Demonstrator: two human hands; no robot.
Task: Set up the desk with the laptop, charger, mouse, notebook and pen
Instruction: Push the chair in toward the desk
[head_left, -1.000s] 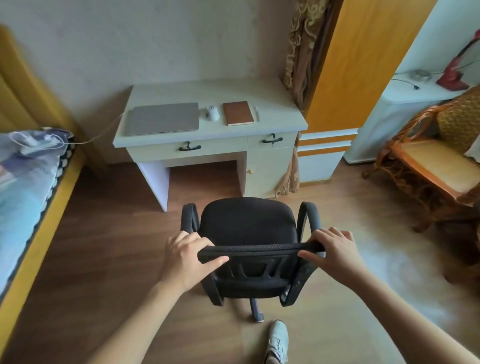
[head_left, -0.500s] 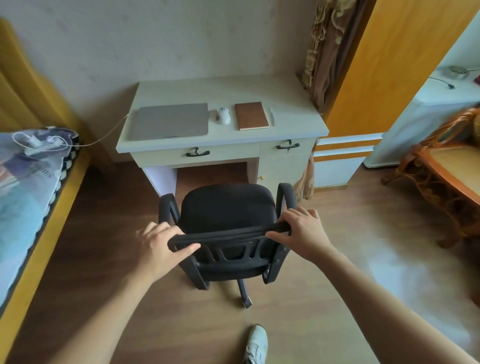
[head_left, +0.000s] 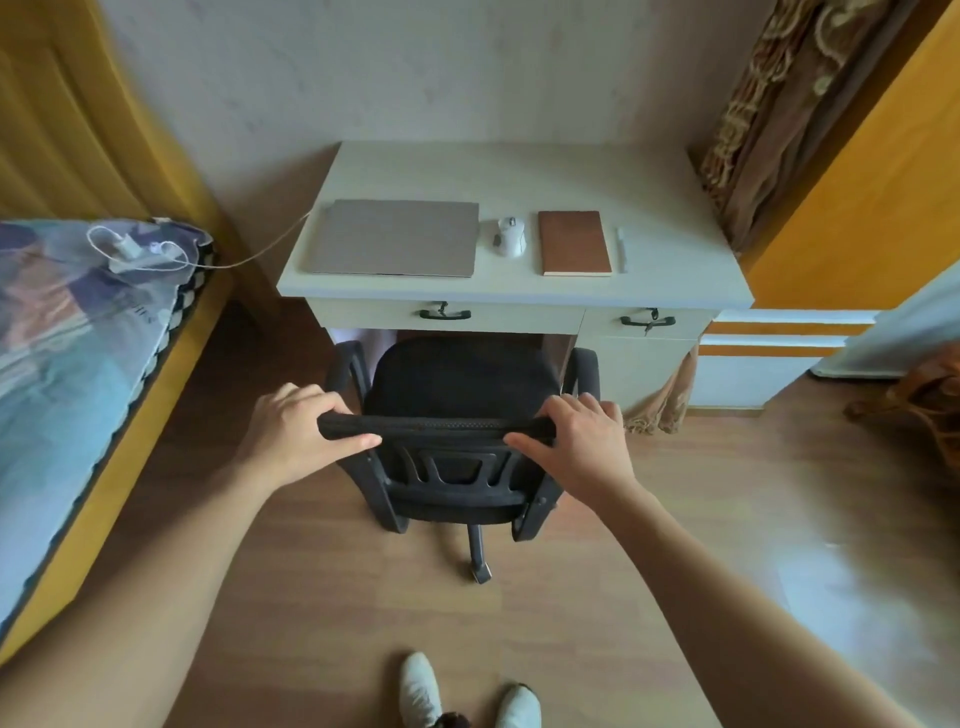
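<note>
Hands: both grip the top edge of the chair (head_left: 457, 395) backrest; left hand (head_left: 296, 431) at the 9 o'clock end, right hand (head_left: 582, 441) at the 3 o'clock end, fingers curled over the rim, thumbs on the near side.
Chair: black, with armrests; seat front at the worktop's knee opening, below the drawer.
Worktop (head_left: 519, 171): pale, against the wall at 12 o'clock from the chair.
Laptop (head_left: 397, 237): grey, lid shut, flat on the worktop at its 9 o'clock side.
Mouse (head_left: 510, 236): white, just beside the laptop at its 3 o'clock edge, apart from it.
Notebook (head_left: 574, 242): brown cover, shut, at 3 o'clock of the mouse, not touching it.
Pen (head_left: 622, 248): pale, blurred, lying just beside the notebook at its 3 o'clock edge.
Charger (head_left: 124, 249): white block on the bed (head_left: 67, 364) at 9 o'clock of the worktop; its cable (head_left: 260, 254) runs to the laptop's 9 o'clock edge.
Drawers: two, with dark handles, under the worktop's near edge.
Shoes (head_left: 421, 691): two, white, on the wood floor at 6 o'clock of the chair.
</note>
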